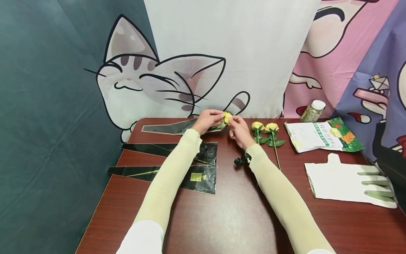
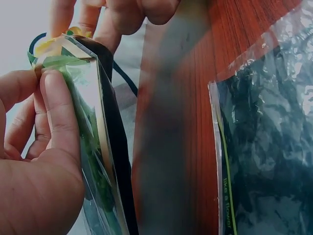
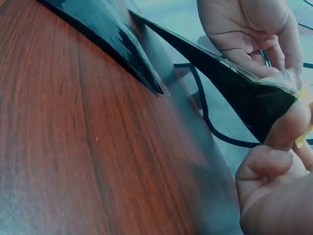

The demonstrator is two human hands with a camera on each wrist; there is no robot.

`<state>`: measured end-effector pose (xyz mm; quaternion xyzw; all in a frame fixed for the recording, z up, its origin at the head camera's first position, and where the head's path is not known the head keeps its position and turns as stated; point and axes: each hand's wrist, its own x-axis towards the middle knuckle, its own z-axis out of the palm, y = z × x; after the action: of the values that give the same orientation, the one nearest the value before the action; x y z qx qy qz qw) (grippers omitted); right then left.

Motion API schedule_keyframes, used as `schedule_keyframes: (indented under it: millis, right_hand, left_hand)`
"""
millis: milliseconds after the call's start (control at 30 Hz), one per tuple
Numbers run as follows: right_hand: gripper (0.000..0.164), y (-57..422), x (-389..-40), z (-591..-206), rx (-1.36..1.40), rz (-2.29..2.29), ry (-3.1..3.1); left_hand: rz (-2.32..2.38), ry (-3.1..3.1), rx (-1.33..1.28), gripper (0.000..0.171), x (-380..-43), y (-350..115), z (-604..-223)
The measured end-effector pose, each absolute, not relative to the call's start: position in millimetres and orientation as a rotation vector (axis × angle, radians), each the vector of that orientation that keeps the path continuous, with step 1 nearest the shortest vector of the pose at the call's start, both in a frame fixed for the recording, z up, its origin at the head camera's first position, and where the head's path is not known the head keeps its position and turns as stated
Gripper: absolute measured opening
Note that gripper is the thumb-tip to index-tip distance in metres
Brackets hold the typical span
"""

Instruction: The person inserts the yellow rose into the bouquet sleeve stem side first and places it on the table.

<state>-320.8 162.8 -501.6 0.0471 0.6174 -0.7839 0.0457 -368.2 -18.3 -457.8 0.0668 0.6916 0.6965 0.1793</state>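
Observation:
Near the table's far edge, a yellow rose [image 1: 227, 117] sits with its bloom at the mouth of a clear-and-black flower sleeve [image 2: 90, 122]. My left hand [image 1: 206, 120] pinches the sleeve near its mouth, the thumb lying along the clear front. Green leaves and stem show through the film. From the other side, my right hand [image 1: 241, 130] holds the bloom in its fingers, right at the sleeve's rim. The bloom is partly hidden by fingers in both wrist views. Two more yellow roses [image 1: 271, 127] lie just right of my right hand.
Two flat black sleeves [image 1: 196, 183] lie on the table at left, partly under my left arm. At right are a printed bag [image 1: 317, 135], a jar with a white lid [image 1: 312, 112] and a white glove [image 1: 342, 180]. A cat-print curtain [image 1: 269, 53] hangs behind.

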Motion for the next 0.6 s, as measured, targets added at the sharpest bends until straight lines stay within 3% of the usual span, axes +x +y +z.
schedule_keyframes:
  millis: [300, 600]
  right_hand:
    - [0.041, 165.8, -317.6, -502.8, 0.042, -2.145, 2.241]
    - [0.03, 163.9, -317.4, -507.0, -0.026, -2.11, 2.42]
  left_hand:
    - [1.983, 1.948, 0.178, 0.027, -368.2, -19.4, -458.2]
    - [1.997, 1.927, 0.198, 0.038, -368.1, -17.3, -463.0]
